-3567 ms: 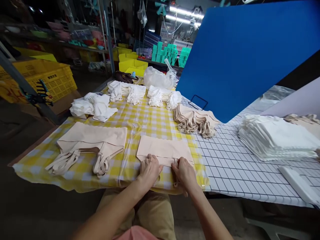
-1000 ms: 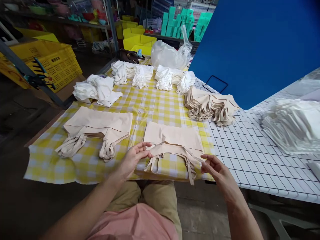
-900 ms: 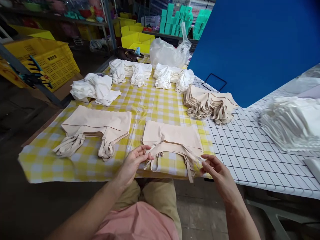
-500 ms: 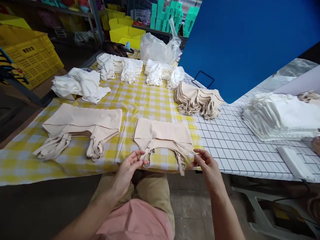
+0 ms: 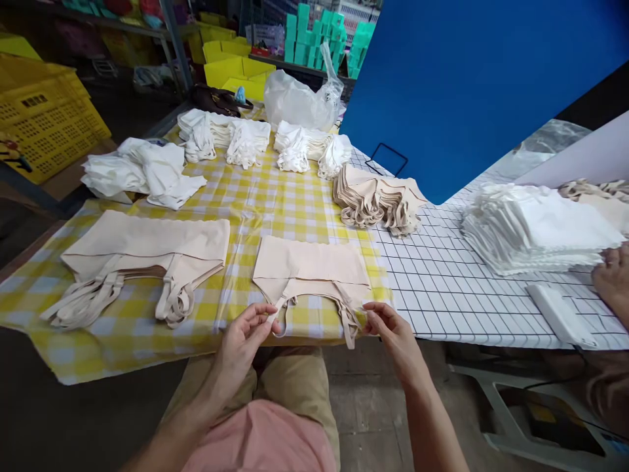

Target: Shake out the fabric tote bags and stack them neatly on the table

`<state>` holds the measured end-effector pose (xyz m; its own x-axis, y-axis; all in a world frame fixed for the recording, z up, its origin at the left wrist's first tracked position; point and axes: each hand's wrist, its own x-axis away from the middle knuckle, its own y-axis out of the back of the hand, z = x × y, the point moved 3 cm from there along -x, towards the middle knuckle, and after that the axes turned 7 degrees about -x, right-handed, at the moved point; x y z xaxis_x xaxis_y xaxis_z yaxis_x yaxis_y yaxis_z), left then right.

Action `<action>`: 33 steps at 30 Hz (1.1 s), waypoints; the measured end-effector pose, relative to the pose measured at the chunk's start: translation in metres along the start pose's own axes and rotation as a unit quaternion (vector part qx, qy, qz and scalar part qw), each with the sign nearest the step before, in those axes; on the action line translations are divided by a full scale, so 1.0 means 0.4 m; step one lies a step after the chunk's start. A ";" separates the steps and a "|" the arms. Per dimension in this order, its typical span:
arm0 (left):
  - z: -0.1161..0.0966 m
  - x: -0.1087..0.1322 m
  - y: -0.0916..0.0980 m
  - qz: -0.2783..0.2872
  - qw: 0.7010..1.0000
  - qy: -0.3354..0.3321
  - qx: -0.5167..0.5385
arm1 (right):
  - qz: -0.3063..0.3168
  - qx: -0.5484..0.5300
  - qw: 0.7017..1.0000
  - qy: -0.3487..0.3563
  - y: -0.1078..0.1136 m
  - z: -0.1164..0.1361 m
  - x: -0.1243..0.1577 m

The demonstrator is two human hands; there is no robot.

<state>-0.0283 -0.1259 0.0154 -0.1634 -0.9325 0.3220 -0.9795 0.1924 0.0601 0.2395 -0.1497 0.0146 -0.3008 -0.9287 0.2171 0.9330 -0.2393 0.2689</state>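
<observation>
A beige strappy camisole top (image 5: 312, 262) lies flat in front of me at the table's front edge, its straps toward my body. My left hand (image 5: 249, 331) is closed in a pinch on its left shoulder strap. On the other side my right hand (image 5: 388, 331) pinches the end of the right strap, the fingertips partly hiding it. Other straps hang loose between my hands, over the table edge. Left of this top lies a stack of similar beige tops (image 5: 147, 239), with looped straps gathered in two bunches.
Behind are white folded tops (image 5: 248, 137), a crumpled white pile (image 5: 142, 170) and another beige stack (image 5: 378, 196). A blue board (image 5: 442, 85) leans over the right side. A white stack (image 5: 535, 226), a white device (image 5: 563, 314) and another person's hand (image 5: 612, 278) are at right.
The view has shifted slightly, so the table contents appear farther left. My hands still hold the straps in the same pinch. The other person's hand shows more at the right edge.
</observation>
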 end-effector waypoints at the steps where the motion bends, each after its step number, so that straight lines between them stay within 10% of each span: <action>1: 0.002 0.001 0.000 0.002 1.000 -0.008 -0.018 | 0.014 0.011 1.000 -0.005 0.000 -0.002 -0.002; 9: 0.002 -0.031 0.031 -0.069 0.969 -0.099 -0.215 | -0.070 0.181 0.979 0.064 0.057 0.013 -0.091; 13: -0.038 -0.139 0.051 -0.143 0.894 -0.160 -0.394 | -0.066 0.252 0.964 0.052 0.039 0.034 -0.196; 18: -0.084 -0.279 0.038 -0.173 0.803 -0.078 -0.565 | -0.101 0.318 0.942 0.039 -0.024 0.058 -0.301; 33: -0.076 -0.365 0.037 -0.189 0.838 -0.049 -0.510 | -0.142 0.347 0.926 0.031 -0.068 0.067 -0.340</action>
<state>-0.0154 0.0224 -0.0018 0.0772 -0.9968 0.0219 -0.3614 -0.0075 0.9324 0.2497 -0.0094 0.0031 -0.4830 -0.8756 -0.0040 0.4591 -0.2571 0.8504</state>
